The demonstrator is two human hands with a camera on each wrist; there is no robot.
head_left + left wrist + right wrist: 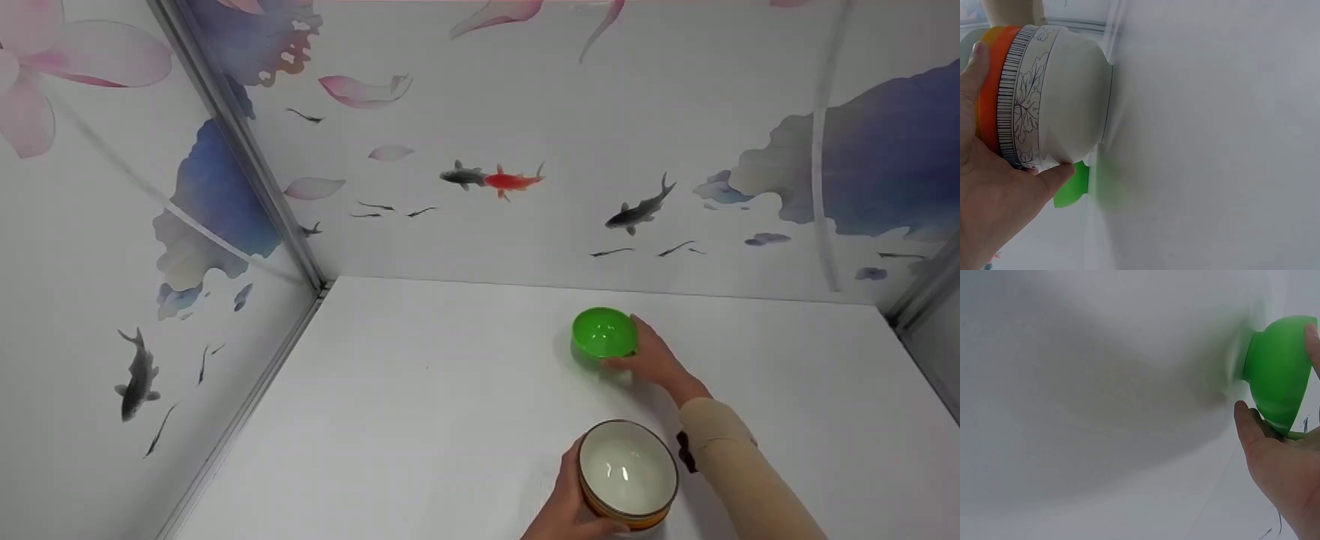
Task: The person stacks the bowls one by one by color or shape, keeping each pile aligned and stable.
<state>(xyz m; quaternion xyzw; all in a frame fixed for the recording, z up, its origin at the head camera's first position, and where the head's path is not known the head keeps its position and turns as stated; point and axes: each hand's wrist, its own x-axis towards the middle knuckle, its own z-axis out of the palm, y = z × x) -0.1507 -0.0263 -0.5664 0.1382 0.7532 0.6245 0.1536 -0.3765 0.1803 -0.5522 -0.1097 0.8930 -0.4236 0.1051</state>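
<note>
My left hand (568,495) grips a stack of nested bowls (628,469) near the front of the table. The top one has a white inside and a dark rim. In the left wrist view, an orange band (1006,90) and a yellow one show above a white bowl (1075,95) with a leaf-patterned band. Farther back, a small green bowl (604,334) stands upright on the table. My right hand (651,358) holds it from the right side, thumb and fingers spread round its wall. The right wrist view shows the green bowl (1280,371) with its foot at the tabletop.
A white table (390,405) spreads under both hands. White panels (480,240) painted with fish and petals rise behind it and at the left, with a metal corner post (247,150) between them. Another post (926,289) stands at the right.
</note>
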